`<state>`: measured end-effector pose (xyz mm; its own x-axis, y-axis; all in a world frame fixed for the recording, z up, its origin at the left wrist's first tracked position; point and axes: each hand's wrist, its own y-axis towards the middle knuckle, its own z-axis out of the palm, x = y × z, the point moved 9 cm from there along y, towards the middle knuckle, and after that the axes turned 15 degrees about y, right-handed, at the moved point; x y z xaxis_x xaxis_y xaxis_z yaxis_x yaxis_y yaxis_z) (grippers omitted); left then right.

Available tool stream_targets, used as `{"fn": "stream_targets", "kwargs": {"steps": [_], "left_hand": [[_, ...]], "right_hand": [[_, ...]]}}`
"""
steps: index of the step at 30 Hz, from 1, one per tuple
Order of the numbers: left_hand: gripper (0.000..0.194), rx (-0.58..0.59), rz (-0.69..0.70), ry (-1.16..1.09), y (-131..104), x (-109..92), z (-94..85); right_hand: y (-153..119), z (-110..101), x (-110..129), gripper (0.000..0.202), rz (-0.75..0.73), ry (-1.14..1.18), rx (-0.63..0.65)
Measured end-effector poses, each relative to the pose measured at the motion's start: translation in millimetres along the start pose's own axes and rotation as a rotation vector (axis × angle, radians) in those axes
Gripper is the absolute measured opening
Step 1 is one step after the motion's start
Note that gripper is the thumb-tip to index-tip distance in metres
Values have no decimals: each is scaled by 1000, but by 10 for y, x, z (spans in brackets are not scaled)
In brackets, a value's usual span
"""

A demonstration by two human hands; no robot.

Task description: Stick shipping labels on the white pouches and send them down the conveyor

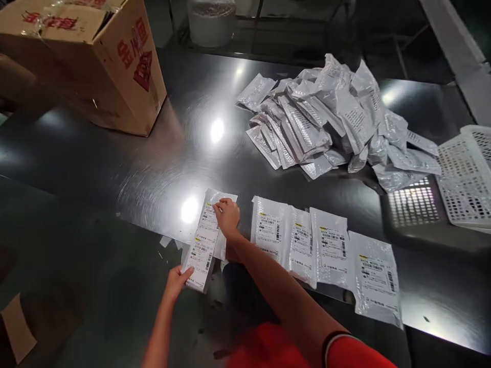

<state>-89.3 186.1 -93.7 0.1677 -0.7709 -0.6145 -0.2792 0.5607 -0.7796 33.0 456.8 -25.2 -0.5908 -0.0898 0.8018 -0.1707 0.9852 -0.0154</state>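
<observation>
My left hand [177, 282] grips the lower end of a stack of white shipping labels [202, 259], its thumb on top, at the table's near edge. Another printed label [209, 221] lies above that stack, over a white mailer bag [220, 196]. My right hand [227, 215] is closed in a pinch at this label's upper right edge; the fingertips partly hide it. To the right, a row of labelled mailer bags runs along the near edge: one [269, 210], a narrower one [301, 240], a third [330, 220] and a rightmost one [378, 276].
A heap of filled mailer bags [307, 122] lies on the dark, shiny table [215, 158]. White perforated plastic baskets [464, 176] stand at the right. A big cardboard box [126, 76] is at the back left. A cardboard scrap [18, 327] lies at lower left.
</observation>
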Motion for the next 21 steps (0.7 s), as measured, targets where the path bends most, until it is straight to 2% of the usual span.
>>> {"fn": "stream_targets", "kwargs": {"steps": [3, 6, 10, 12, 14, 16, 18, 21], "left_hand": [[56, 76, -21, 65, -100, 306, 0], [47, 121, 17, 223, -342, 564, -47], [54, 140, 7, 327, -690, 880, -157], [58, 118, -15, 330, -786, 940, -202], [60, 91, -16, 334, -822, 885, -209], [62, 50, 0, 337, -815, 746, -193], [62, 6, 48, 340, -801, 555, -160], [59, -43, 120, 329, -830, 335, -117]], "right_hand": [[-30, 35, -42, 27, -4, -64, -23], [-105, 52, -20, 53, 51, -111, -35], [-351, 407, 236, 62, -58, -211, 157], [-502, 596, 299, 67, -100, -256, 219], [-592, 717, 290, 73, -111, -285, 250], [-599, 776, 277, 74, -150, -296, 291], [-544, 770, 277, 71, -217, -288, 352], [-513, 668, 311, 59, -359, -250, 509]]}}
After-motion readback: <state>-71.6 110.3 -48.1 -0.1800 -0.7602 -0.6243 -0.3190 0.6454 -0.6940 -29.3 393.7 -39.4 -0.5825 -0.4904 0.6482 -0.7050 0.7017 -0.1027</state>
